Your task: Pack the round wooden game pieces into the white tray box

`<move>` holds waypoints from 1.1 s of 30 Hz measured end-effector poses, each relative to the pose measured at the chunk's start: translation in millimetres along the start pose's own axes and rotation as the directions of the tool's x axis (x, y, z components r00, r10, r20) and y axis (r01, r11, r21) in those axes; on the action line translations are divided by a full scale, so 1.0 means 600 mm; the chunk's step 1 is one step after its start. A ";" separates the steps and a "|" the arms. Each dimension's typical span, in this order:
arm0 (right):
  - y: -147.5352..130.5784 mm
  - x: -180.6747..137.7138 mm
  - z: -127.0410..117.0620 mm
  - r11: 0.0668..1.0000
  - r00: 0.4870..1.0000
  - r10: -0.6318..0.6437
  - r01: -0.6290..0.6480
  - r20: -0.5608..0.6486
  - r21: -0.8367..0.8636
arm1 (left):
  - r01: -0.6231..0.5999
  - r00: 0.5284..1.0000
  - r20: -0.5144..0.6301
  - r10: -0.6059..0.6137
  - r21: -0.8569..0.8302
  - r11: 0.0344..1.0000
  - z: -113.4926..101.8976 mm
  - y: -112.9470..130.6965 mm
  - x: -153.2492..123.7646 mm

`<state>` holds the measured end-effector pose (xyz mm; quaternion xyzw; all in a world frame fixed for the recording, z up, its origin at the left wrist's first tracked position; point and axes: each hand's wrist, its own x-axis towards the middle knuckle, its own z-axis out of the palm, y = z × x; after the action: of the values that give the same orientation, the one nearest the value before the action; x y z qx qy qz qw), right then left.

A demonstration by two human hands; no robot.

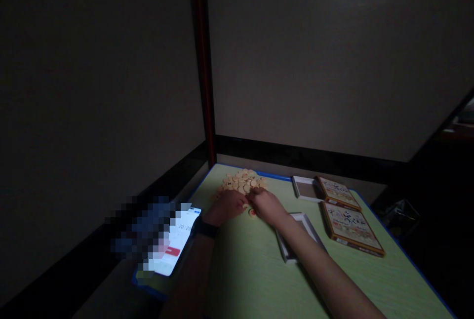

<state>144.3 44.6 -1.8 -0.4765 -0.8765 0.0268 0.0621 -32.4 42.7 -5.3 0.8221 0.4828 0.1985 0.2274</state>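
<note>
Fingers (pixel 255 192) of the right hand (pixel 267 206) are curled down onto the near edge of a pile of pale pieces (pixel 242 179). The left hand (pixel 226 206) sits loosely bunched just beside it at nine o'clock, its tips a little short of the pile. Whether either hand actually pinches a piece I cannot tell in this dim light.

The pile lies at twelve o'clock from both hands, at the far end of the green tabletop (pixel 252 269). It spreads wider from nine to three than it is deep, and the right hand is the nearer. One stray piece (pixel 252 212) rests at six o'clock of the gap between the hands.

A lit phone (pixel 179 240) lies at eight o'clock, partly blurred out. At three o'clock lie two shallow white trays (pixel 305 188), the nearer one partly under the right forearm, and two printed boxes (pixel 351 227). Markings on the pieces are too small to read.
</note>
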 end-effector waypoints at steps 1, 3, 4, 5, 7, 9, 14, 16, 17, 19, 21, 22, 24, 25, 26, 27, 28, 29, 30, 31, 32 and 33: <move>0.000 0.000 0.000 1.000 1.000 -0.002 0.002 0.002 -0.005 | -0.001 1.000 0.005 0.001 0.008 1.000 0.003 -0.004 0.001; 0.001 0.001 0.000 1.000 1.000 -0.004 0.004 0.006 -0.009 | 0.009 1.000 -0.001 -0.008 0.027 1.000 0.009 -0.014 0.002; 0.002 0.001 0.000 1.000 1.000 -0.004 0.004 0.008 -0.008 | 0.015 1.000 -0.001 -0.015 0.036 0.999 0.011 -0.017 0.003; 0.002 0.002 0.000 1.000 1.000 -0.007 0.007 0.011 -0.006 | 0.021 1.000 0.002 -0.022 0.045 0.999 0.013 -0.020 0.004; 0.002 0.002 0.000 1.000 1.000 -0.012 0.012 0.018 0.005 | 0.038 0.999 0.010 -0.039 0.071 0.997 0.013 -0.022 0.004; 0.002 0.002 -0.001 1.000 1.000 -0.018 0.017 0.023 0.025 | 0.073 0.997 0.007 -0.075 0.101 0.992 0.010 -0.017 0.001; 0.007 0.000 -0.010 0.996 0.999 -0.040 0.040 0.004 0.084 | 0.159 0.987 -0.022 -0.157 0.174 0.972 -0.002 0.006 -0.012; 0.011 -0.001 -0.014 0.993 0.999 -0.055 0.055 -0.001 0.102 | 0.170 0.985 -0.027 -0.168 0.189 0.967 -0.004 0.013 -0.016; 0.012 -0.002 -0.016 0.992 0.998 -0.062 0.061 0.002 0.110 | 0.174 0.985 -0.028 -0.172 0.192 0.966 -0.006 0.015 -0.017; 0.015 -0.003 -0.016 0.990 0.997 -0.071 0.069 0.017 0.120 | 0.171 0.985 -0.017 -0.171 0.205 0.964 -0.009 0.016 -0.016; 0.014 -0.003 -0.012 0.990 0.997 -0.066 0.062 0.033 0.124 | 0.160 0.987 -0.017 -0.161 0.224 0.961 -0.017 0.016 -0.013; 0.014 -0.003 -0.009 0.991 0.998 -0.060 0.054 0.037 0.125 | 0.160 0.987 -0.030 -0.158 0.236 0.958 -0.022 0.014 -0.012; 0.011 -0.003 -0.004 0.990 0.998 -0.049 0.043 0.036 0.132 | 0.187 0.982 -0.083 -0.171 0.260 0.947 -0.035 0.012 -0.012; 0.011 -0.002 -0.003 0.989 0.998 -0.047 0.042 0.032 0.141 | 0.227 0.972 -0.130 -0.198 0.271 0.936 -0.041 0.011 -0.013; 0.010 -0.002 -0.002 0.987 0.998 -0.048 0.043 0.027 0.155 | 0.274 0.956 -0.180 -0.230 0.281 0.920 -0.046 0.010 -0.015; 0.011 -0.002 -0.003 0.984 0.998 -0.051 0.046 0.022 0.173 | 0.323 0.938 -0.222 -0.265 0.288 0.902 -0.050 0.010 -0.017; 0.012 -0.002 -0.004 0.980 0.998 -0.055 0.051 0.016 0.194 | 0.367 0.920 -0.254 -0.299 0.293 0.883 -0.053 0.011 -0.019; 0.014 -0.001 -0.006 0.975 0.998 -0.058 0.055 0.009 0.217 | 0.398 0.907 -0.269 -0.323 0.301 0.867 -0.053 0.013 -0.021; 0.016 -0.001 -0.009 0.969 0.998 -0.061 0.059 0.002 0.241 | 0.406 0.905 -0.263 -0.333 0.311 0.859 -0.053 0.015 -0.022; 0.019 0.000 -0.011 0.962 0.998 -0.062 0.061 -0.004 0.266 | 0.397 0.912 -0.241 -0.331 0.320 0.860 -0.050 0.017 -0.023; 0.021 0.001 -0.012 0.955 0.998 -0.062 0.062 -0.007 0.291 | 0.379 0.922 -0.214 -0.322 0.328 0.865 -0.047 0.020 -0.023; 0.025 0.001 -0.012 0.947 0.998 -0.063 0.062 -0.006 0.314 | 0.358 0.932 -0.190 -0.309 0.336 0.871 -0.043 0.022 -0.023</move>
<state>157.1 53.3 3.8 -0.4325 -0.8759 0.1651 0.1362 -43.7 29.4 22.0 0.7393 0.6596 0.1162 0.0697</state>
